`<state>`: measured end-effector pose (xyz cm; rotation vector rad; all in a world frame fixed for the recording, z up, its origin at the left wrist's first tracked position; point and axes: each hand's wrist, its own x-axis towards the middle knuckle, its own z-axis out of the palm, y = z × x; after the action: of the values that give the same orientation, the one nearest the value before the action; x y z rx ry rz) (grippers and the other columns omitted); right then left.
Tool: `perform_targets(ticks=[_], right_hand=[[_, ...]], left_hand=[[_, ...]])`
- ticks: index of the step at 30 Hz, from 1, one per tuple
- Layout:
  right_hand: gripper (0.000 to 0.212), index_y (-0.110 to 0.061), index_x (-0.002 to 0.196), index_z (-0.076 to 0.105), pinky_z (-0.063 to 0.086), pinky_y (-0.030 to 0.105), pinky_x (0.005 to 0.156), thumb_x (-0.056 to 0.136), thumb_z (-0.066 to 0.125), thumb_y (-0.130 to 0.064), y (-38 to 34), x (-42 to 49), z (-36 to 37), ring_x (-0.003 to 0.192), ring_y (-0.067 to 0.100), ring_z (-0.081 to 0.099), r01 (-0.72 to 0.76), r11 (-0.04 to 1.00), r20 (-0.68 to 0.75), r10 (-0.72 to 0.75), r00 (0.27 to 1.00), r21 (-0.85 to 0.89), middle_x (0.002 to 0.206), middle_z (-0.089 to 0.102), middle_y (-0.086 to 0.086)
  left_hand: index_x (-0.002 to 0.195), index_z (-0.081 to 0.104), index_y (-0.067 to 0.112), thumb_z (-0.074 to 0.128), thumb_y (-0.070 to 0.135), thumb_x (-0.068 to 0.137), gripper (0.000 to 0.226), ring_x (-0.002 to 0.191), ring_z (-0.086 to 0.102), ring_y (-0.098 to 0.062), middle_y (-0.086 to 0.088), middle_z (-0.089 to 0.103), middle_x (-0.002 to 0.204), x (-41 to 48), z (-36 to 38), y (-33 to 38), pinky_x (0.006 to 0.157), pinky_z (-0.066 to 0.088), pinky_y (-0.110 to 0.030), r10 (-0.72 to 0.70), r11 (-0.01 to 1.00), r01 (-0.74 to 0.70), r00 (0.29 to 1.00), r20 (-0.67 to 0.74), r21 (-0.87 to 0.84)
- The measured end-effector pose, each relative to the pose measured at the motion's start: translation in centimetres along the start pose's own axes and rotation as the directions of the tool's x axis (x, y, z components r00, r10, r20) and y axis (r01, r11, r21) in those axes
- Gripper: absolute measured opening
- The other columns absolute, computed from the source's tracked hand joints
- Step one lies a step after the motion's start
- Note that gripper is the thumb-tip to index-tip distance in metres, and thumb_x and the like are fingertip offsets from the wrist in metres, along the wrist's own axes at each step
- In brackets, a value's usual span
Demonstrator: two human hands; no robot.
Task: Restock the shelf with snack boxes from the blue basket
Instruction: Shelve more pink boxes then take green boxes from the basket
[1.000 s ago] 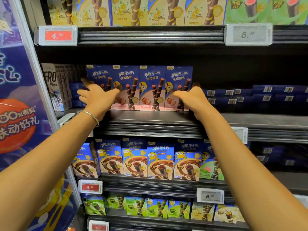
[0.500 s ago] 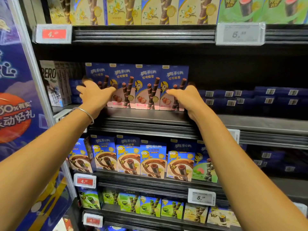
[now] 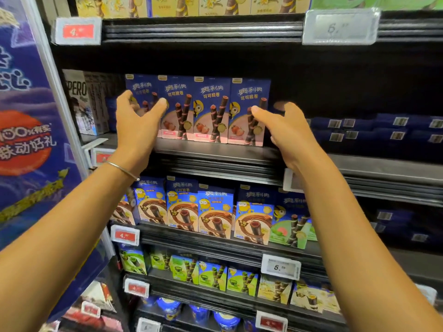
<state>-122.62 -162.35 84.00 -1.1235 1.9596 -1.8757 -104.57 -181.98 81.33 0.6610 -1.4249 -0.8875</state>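
A row of blue and pink snack boxes [image 3: 211, 109] stands upright at the front of the black middle shelf [image 3: 215, 152]. My left hand [image 3: 137, 121] is spread in front of the leftmost box, fingers apart, holding nothing. My right hand [image 3: 285, 130] is spread at the right end of the row, its thumb tip touching the rightmost box. The blue basket is out of view.
Dark blue boxes [image 3: 383, 133] lie further back on the same shelf to the right. Below stands a row of blue boxes with brown pictures [image 3: 215, 209], then green ones [image 3: 211, 274]. Yellow boxes fill the top shelf. A blue poster panel [image 3: 28, 140] borders the left side.
Both hands have drawn back a little from the ends of the box row and opened. The row stays in place on the shelf.
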Motion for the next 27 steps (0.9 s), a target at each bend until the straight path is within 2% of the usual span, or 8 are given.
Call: perform_targets(ticks=[2,5,9,12,18,20,23,27], right_hand=[[0.06,-0.017,0.143,0.047,0.046,0.043,0.109,0.092,0.068,-0.041,-0.2,-2.6,-0.8,0.127,0.014,0.055,0.066,0.998,-0.004,-0.066,0.998,0.006,0.141,0.056,0.0],[0.032,-0.024,0.123,0.065,0.052,0.039,0.102,0.093,0.067,-0.037,0.4,-7.8,-2.1,0.113,0.006,0.065,0.114,0.988,0.008,-0.116,0.993,0.104,0.12,0.07,-0.006],[0.022,-0.018,0.118,0.066,0.053,0.041,0.098,0.098,0.062,-0.027,3.0,-15.3,-3.3,0.109,0.013,0.071,0.045,0.979,0.039,-0.054,0.998,0.198,0.114,0.075,0.0],[0.025,-0.013,0.12,0.065,0.054,0.042,0.096,0.1,0.059,-0.026,6.5,-21.0,-4.2,0.109,0.019,0.072,-0.075,0.975,0.032,0.069,0.997,0.209,0.113,0.076,0.005],[0.026,-0.011,0.119,0.065,0.055,0.031,0.079,0.101,0.055,-0.026,15.5,-34.3,-8.7,0.101,0.019,0.074,-0.458,0.88,-0.048,0.467,0.883,0.124,0.112,0.076,0.007],[0.018,-0.017,0.108,0.068,0.051,0.03,0.074,0.1,0.055,-0.028,18.0,-38.8,-11.3,0.094,0.018,0.074,-0.569,0.816,-0.107,0.577,0.809,0.098,0.109,0.077,0.007],[0.019,-0.019,0.098,0.068,0.05,0.031,0.075,0.1,0.057,-0.034,21.8,-44.5,-15.0,0.093,0.018,0.072,-0.702,0.71,-0.192,0.698,0.69,0.057,0.108,0.077,0.005],[0.023,-0.013,0.103,0.066,0.05,0.032,0.071,0.1,0.059,-0.035,27.1,-50.7,-19.2,0.09,0.025,0.066,-0.832,0.547,-0.215,0.827,0.519,0.098,0.102,0.072,0.01]], left_hand=[[0.157,0.037,0.016,0.075,0.037,0.096,0.076,0.125,0.054,-0.006,0.001,0.052,0.139,-2.1,-0.9,1.0,0.108,0.05,-0.03,0.011,1.0,-0.01,0.999,0.034,-0.026],[0.155,0.042,0.021,0.073,0.036,0.098,0.067,0.13,0.059,-0.015,-0.001,0.057,0.138,-6.2,-2.8,2.4,0.11,0.052,-0.042,-0.032,0.991,0.041,0.997,0.075,-0.125],[0.126,0.059,0.033,0.071,0.038,0.089,0.04,0.118,0.07,-0.017,0.006,0.07,0.118,-13.6,-6.2,2.3,0.086,0.055,-0.031,-0.146,0.933,0.199,0.971,0.19,-0.301],[0.125,0.061,0.03,0.068,0.039,0.087,0.039,0.109,0.075,-0.014,0.005,0.076,0.118,-20.4,-8.3,-1.2,0.078,0.057,-0.025,-0.25,0.882,0.35,0.915,0.317,-0.316],[0.135,0.059,0.025,0.069,0.042,0.093,0.046,0.105,0.076,-0.017,-0.004,0.073,0.131,-36.9,-11.0,-10.3,0.081,0.052,-0.033,-0.544,0.714,0.693,0.639,0.544,-0.099],[0.134,0.059,0.024,0.07,0.045,0.091,0.049,0.1,0.077,-0.015,-0.004,0.073,0.129,-42.6,-12.2,-12.0,0.08,0.05,-0.034,-0.655,0.616,0.787,0.524,0.544,-0.016],[0.13,0.064,0.025,0.058,0.036,0.105,0.028,0.116,0.072,-0.026,-0.005,0.075,0.126,-50.4,-13.6,-13.6,0.082,0.052,-0.036,-0.767,0.485,0.871,0.379,0.518,0.082],[0.118,0.066,0.027,0.052,0.033,0.108,0.018,0.119,0.07,-0.029,-0.003,0.076,0.12,-59.0,-13.2,-13.3,0.085,0.051,-0.038,-0.867,0.327,0.919,0.198,0.458,0.221]])
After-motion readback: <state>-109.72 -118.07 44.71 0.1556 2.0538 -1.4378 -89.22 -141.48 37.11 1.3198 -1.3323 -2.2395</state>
